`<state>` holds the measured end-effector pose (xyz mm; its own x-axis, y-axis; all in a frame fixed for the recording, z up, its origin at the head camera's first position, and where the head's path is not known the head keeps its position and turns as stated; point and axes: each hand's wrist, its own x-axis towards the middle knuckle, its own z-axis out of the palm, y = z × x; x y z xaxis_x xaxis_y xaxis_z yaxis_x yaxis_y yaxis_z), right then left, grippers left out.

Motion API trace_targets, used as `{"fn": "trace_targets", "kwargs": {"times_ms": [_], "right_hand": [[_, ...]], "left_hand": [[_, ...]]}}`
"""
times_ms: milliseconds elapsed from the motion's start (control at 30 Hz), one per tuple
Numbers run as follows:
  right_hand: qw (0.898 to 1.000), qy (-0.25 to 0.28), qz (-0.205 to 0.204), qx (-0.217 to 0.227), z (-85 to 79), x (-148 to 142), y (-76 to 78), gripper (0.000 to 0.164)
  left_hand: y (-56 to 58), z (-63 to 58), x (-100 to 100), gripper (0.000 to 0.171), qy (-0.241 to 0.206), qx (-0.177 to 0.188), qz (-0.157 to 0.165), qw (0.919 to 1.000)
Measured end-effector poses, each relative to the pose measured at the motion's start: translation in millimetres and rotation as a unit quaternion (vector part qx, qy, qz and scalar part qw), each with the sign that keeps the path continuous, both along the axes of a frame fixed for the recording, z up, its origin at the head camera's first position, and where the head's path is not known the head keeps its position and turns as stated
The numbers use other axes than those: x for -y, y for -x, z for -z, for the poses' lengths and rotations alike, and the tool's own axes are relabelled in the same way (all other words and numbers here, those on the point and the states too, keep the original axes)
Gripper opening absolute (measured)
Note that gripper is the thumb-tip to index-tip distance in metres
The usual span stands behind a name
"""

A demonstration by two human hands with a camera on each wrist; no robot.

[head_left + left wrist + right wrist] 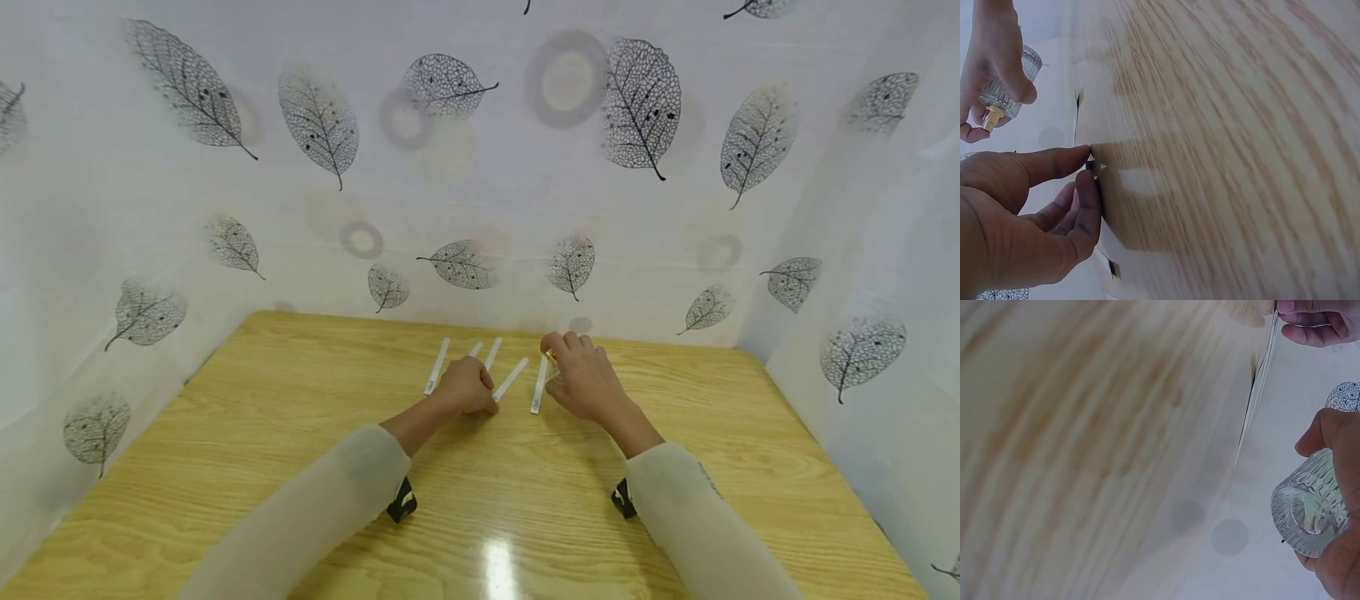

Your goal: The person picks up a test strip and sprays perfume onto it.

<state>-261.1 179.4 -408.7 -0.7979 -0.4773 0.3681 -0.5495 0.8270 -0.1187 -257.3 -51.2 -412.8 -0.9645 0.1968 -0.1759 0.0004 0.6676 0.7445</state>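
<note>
Near the far side of the table, my left hand has its thumb and fingertips around the near end of a slanting white paper strip. In the left wrist view that end shows only as a small dark and white bit between thumb and finger. My right hand grips a ribbed clear glass perfume bottle with a gold spray nozzle. It is held tilted above the table, its base towards the right wrist camera. Just left of the right hand lies another paper strip.
More white paper strips lie beyond and left of the left hand, some partly covered by it. The wooden table ends at a pale curtain with a leaf print, which also stands on both sides.
</note>
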Motion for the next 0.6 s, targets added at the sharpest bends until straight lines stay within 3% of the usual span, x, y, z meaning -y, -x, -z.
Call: {"fn": "trace_targets", "kwargs": {"times_ms": [333, 600], "right_hand": [[1.0, 0.004, 0.004, 0.008, -0.6, -1.4, -1.2, 0.047], [1.0, 0.004, 0.004, 0.011, -0.1, -2.6, -1.3, 0.047]], "left_hand": [[1.5, 2.9, -0.2, 0.026, -0.013, 0.005, -0.008, 0.9999], [1.8, 5.6, 0.5, 0.013, -0.033, 0.015, -0.008, 0.9993]]}}
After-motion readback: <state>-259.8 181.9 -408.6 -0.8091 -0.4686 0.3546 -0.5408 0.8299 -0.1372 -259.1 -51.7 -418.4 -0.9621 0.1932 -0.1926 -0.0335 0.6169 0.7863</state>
